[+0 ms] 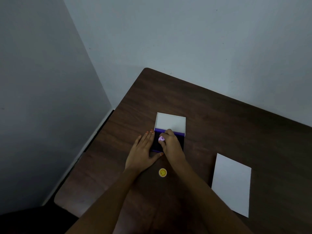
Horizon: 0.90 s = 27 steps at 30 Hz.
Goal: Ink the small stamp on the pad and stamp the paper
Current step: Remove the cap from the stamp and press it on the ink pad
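Right hand (pixel 171 142) pinches the small lilac plastic stamp (pixel 161 139) down on the open purple ink pad (pixel 156 142). Left hand (pixel 143 152) lies flat, fingers spread, bracing the pad's edge, gripping nothing. White paper sheet (pixel 231 184) sits well apart.

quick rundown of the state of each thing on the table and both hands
ink pad: open, white lid flipped back, flat on the table
small stamp: pinched in the right hand, down at the pad
right hand: closed on the small stamp
left hand: flat, fingers spread, steadying the pad's left edge
paper: flat, blank, untouched
yellow smiley cap: lying loose near the wrists
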### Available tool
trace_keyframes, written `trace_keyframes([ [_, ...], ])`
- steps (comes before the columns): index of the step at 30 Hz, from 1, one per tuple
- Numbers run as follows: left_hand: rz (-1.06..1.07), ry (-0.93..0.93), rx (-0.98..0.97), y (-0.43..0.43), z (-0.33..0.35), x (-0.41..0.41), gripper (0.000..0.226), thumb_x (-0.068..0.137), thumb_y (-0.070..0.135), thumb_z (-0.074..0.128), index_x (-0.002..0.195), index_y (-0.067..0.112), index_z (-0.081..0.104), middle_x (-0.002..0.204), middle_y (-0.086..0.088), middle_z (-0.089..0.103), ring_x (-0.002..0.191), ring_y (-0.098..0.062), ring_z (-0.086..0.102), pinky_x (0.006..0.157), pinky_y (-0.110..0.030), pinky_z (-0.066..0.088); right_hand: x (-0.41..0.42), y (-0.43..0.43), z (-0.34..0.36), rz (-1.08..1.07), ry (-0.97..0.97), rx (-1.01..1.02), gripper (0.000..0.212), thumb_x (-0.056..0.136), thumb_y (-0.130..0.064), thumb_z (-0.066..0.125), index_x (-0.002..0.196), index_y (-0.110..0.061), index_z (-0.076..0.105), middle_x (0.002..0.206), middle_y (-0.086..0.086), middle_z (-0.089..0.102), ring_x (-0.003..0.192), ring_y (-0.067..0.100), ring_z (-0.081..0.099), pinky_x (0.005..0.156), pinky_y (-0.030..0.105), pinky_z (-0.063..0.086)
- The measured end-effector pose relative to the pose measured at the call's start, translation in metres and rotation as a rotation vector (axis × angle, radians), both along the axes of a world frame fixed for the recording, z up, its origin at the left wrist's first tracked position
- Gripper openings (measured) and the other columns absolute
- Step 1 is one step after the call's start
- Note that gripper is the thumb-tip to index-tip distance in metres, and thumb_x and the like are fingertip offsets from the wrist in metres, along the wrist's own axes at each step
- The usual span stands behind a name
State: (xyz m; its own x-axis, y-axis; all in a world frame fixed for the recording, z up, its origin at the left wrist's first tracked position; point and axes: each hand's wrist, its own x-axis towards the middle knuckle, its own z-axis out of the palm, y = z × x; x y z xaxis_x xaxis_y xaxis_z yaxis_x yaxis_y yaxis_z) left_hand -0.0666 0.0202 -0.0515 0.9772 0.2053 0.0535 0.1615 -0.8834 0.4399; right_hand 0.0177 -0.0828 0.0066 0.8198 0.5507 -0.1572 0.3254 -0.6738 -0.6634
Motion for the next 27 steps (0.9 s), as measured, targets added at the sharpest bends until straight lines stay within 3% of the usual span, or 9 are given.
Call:
trace_keyframes([
  [9, -0.001, -0.007, -0.029, 0.000, 0.003, 0.000, 0.078, 0.085, 0.056, 0.045, 0.143, 0.020, 0.006, 0.154, -0.002, 0.019, 0.138, -0.004, 0.006, 0.114, -0.027, 0.001, -0.005, -0.002, 0.002, -0.046, 0.012, 0.036, 0.024, 0.088, -0.003, 0.052, 0.111, 0.001, 0.056, 0.119, 0.018, 0.056, 0.109, 0.027, 0.054, 0.095, 0.034, 0.044],
  [12, 0.003, -0.018, -0.053, 0.000, 0.006, -0.001, 0.079, 0.084, 0.056, 0.048, 0.144, 0.018, 0.012, 0.154, -0.003, 0.021, 0.138, -0.005, 0.009, 0.114, -0.027, 0.002, -0.002, -0.007, 0.005, -0.102, 0.032, 0.098, 0.023, 0.086, -0.005, 0.055, 0.108, 0.000, 0.060, 0.115, 0.017, 0.058, 0.103, 0.024, 0.056, 0.089, 0.025, 0.043],
  [15, 0.022, -0.023, -0.083, -0.001, 0.009, -0.001, 0.078, 0.085, 0.054, 0.049, 0.144, 0.019, 0.010, 0.154, -0.002, 0.020, 0.136, -0.001, 0.005, 0.113, -0.024, 0.001, -0.001, -0.018, 0.014, -0.313, 0.104, 0.256, 0.025, 0.082, -0.009, 0.063, 0.107, -0.004, 0.063, 0.106, 0.009, 0.064, 0.089, 0.010, 0.056, 0.069, 0.007, 0.039],
  [18, 0.051, -0.029, -0.124, -0.003, 0.012, -0.001, 0.075, 0.087, 0.051, 0.047, 0.143, 0.020, 0.008, 0.154, -0.003, 0.020, 0.134, -0.001, 0.005, 0.112, -0.025, 0.003, 0.002, -0.034, 0.026, -0.571, 0.429, 0.503, 0.021, 0.078, -0.015, 0.069, 0.099, -0.016, 0.064, 0.091, -0.011, 0.062, 0.081, 0.000, 0.055, 0.065, 0.013, 0.042],
  [20, 0.065, -0.013, -0.146, -0.003, 0.014, -0.002, 0.074, 0.088, 0.051, 0.045, 0.143, 0.021, 0.006, 0.154, -0.002, 0.018, 0.133, 0.000, 0.003, 0.112, -0.025, 0.003, 0.006, -0.047, 0.038, -0.738, 0.821, 0.783, 0.010, 0.080, -0.010, 0.066, 0.086, -0.018, 0.065, 0.089, -0.002, 0.065, 0.085, 0.009, 0.060, 0.064, 0.021, 0.051],
  [22, 0.072, 0.009, -0.164, -0.003, 0.016, -0.002, 0.074, 0.088, 0.051, 0.045, 0.143, 0.023, 0.004, 0.155, -0.001, 0.016, 0.133, 0.001, 0.003, 0.112, -0.025, 0.003, 0.009, -0.060, 0.047, -0.851, 1.186, 1.077, 0.008, 0.081, -0.004, 0.061, 0.086, -0.008, 0.066, 0.092, 0.009, 0.067, 0.087, 0.016, 0.063, 0.064, 0.025, 0.060],
  [24, 0.082, 0.013, -0.193, -0.004, 0.020, -0.002, 0.073, 0.089, 0.049, 0.046, 0.143, 0.024, 0.004, 0.155, -0.001, 0.016, 0.133, 0.000, 0.003, 0.112, -0.026, 0.003, 0.010, -0.073, 0.054, -0.873, 1.354, 1.212, 0.012, 0.082, -0.004, 0.059, 0.092, -0.003, 0.064, 0.093, 0.013, 0.066, 0.087, 0.018, 0.062, 0.061, 0.026, 0.059],
  [27, 0.106, 0.008, -0.292, -0.006, 0.029, -0.003, 0.072, 0.089, 0.042, 0.051, 0.144, 0.023, 0.008, 0.155, -0.002, 0.017, 0.136, -0.005, 0.009, 0.112, -0.031, 0.009, 0.007, -0.089, 0.065, -0.847, 1.432, 1.285, 0.024, 0.076, -0.002, 0.060, 0.100, -0.001, 0.061, 0.085, 0.016, 0.070, 0.083, 0.019, 0.062, 0.054, 0.027, 0.060],
])
